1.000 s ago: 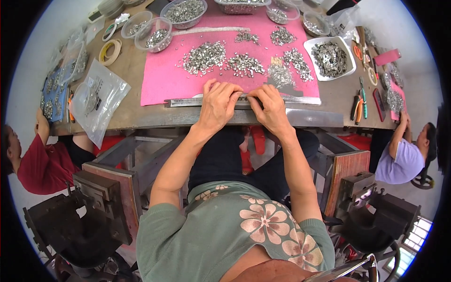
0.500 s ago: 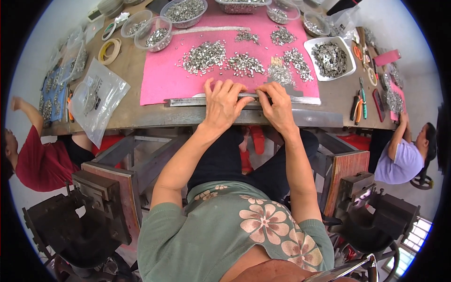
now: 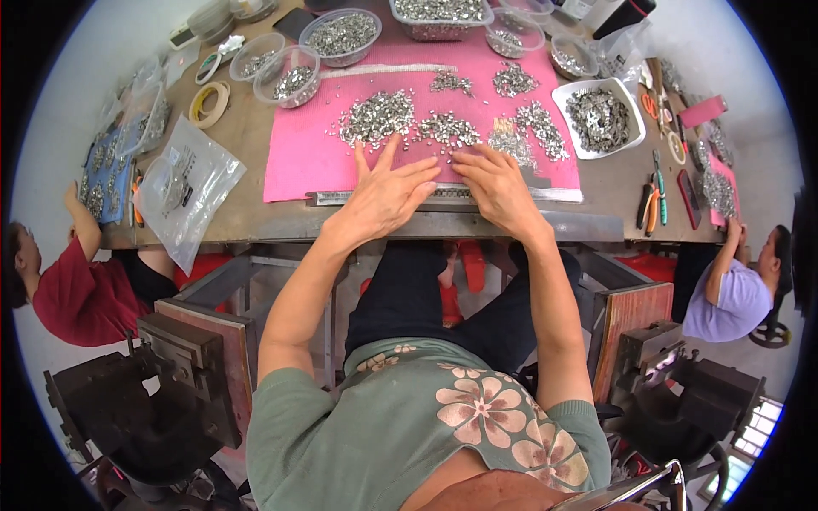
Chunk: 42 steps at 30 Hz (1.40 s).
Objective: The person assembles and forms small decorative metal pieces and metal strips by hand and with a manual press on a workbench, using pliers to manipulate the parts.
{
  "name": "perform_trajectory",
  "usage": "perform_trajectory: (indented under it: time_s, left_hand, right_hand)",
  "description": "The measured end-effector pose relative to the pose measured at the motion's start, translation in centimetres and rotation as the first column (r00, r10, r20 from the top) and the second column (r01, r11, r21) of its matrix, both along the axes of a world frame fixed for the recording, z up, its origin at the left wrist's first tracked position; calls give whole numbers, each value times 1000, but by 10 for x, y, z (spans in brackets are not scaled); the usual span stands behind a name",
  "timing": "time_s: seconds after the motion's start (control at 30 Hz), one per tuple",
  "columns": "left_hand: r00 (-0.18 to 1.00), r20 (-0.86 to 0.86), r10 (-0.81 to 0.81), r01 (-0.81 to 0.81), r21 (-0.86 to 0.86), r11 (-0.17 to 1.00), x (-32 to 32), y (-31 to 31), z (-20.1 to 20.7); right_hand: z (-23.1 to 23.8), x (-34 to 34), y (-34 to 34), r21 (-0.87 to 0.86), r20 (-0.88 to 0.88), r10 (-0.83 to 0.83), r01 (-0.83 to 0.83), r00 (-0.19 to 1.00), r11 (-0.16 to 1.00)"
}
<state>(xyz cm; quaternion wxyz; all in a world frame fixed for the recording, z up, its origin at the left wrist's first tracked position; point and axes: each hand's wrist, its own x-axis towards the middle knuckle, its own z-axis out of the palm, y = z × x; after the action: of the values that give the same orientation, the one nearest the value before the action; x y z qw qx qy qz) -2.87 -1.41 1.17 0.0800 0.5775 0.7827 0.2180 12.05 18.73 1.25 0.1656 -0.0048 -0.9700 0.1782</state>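
My left hand reaches over a long narrow metal strip at the front edge of a pink mat. Its fingers are spread, their tips beside a large pile of small silvery metal pieces. Opposite it, my right hand has its fingers stretched toward a smaller pile of metal pieces. A few loose pieces lie between the fingertips of both hands. Neither hand visibly holds anything. Part of the strip is hidden under my hands; a row of segments shows between them.
A white dish of metal pieces stands right of the mat. Clear tubs of pieces line the back. Tape rolls and a plastic bag lie left; pliers lie right. Co-workers sit at both sides.
Both hands have left the strip, where their fingers were pinched together, and moved forward onto the mat. Their fingers have spread out toward the loose metal pieces.
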Motion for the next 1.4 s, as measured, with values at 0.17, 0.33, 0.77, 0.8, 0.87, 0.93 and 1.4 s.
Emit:
perform_trajectory:
  time_s: [0.17, 0.33, 0.77, 0.8, 0.87, 0.93, 1.4]
  left_hand:
    - [992, 71, 102, -118, 290, 950, -12, -3, -4]
    - [973, 61, 222, -229, 350, 908, -11, 13, -6]
    - [982, -38, 183, -161, 321, 933, -11, 26, -14]
    - [983, -38, 182, -161, 320, 934, -13, 25, -14]
    - [988, 3, 152, -146, 291, 946, -15, 22, -14]
    - [990, 18, 143, -143, 266, 953, -15, 22, -11]
    - [980, 17, 197, -194, 283, 939, -8, 21, -12]
  right_hand:
    - [3, 4, 9, -113, -127, -25, 10, 992, 994]
    - [2, 0, 7, -247, -152, -184, 142, 971, 959]
    - [-16, -27, -2, -61, -187, -139, 130, 972, 990]
    - [-18, -27, -2, -59, -196, -141, 132, 971, 990]
    - [-18, -27, -2, -58, -204, -141, 132, 969, 990]
    - [-16, -25, -3, -114, -199, -146, 125, 969, 985]
    - [-7, -20, -8, -76, -145, -164, 154, 976, 985]
